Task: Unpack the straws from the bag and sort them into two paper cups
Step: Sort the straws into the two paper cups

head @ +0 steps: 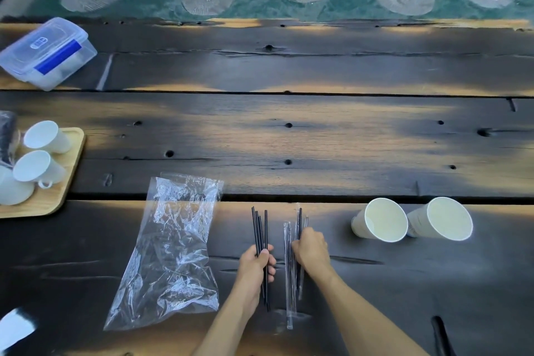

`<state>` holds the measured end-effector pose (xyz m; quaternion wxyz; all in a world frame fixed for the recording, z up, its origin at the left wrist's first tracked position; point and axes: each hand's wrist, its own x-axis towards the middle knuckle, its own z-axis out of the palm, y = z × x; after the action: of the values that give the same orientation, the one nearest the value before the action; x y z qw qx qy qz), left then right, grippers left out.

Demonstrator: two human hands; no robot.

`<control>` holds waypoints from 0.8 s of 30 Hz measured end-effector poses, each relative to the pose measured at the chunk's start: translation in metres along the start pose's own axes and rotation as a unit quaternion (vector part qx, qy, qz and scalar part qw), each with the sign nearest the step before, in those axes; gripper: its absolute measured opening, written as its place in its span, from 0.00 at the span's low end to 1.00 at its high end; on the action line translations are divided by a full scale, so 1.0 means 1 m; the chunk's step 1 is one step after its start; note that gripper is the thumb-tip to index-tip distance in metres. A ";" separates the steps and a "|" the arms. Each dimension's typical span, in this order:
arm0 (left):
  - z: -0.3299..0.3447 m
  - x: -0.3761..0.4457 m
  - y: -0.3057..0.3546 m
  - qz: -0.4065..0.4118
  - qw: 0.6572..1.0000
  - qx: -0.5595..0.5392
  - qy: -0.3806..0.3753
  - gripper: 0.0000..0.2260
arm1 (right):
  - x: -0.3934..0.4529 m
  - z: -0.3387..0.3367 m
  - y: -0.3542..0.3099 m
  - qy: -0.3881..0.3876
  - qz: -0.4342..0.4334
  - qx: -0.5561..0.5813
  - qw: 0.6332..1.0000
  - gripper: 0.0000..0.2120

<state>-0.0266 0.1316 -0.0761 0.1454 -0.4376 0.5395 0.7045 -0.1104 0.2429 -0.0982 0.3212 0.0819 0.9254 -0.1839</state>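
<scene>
A crumpled clear plastic bag (173, 251) lies flat on the dark wooden table, left of my hands. My left hand (257, 264) is closed around a bundle of bare black straws (260, 228) that point away from me. My right hand (310, 250) rests on a group of straws in clear wrappers (289, 274) lying on the table, its fingers curled over some of them. Two white paper cups (381, 220) (445, 218) stand side by side to the right, both with nothing visible inside.
A wooden tray (68, 182) with white mugs (43, 136) sits at the left edge. A clear plastic box with a blue label (49, 52) lies at the far left back. A dark object (440, 335) sits at the bottom right.
</scene>
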 end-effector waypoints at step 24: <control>0.031 -0.044 0.031 -0.011 0.944 0.015 -0.329 0.13 | -0.053 -0.079 0.039 -0.239 -0.183 0.667 0.681 0.08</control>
<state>-0.0363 0.1589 -0.0210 0.3291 -0.1851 0.4670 0.7996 -0.1032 0.3075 -0.0189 0.3512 0.0567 0.4460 -0.8213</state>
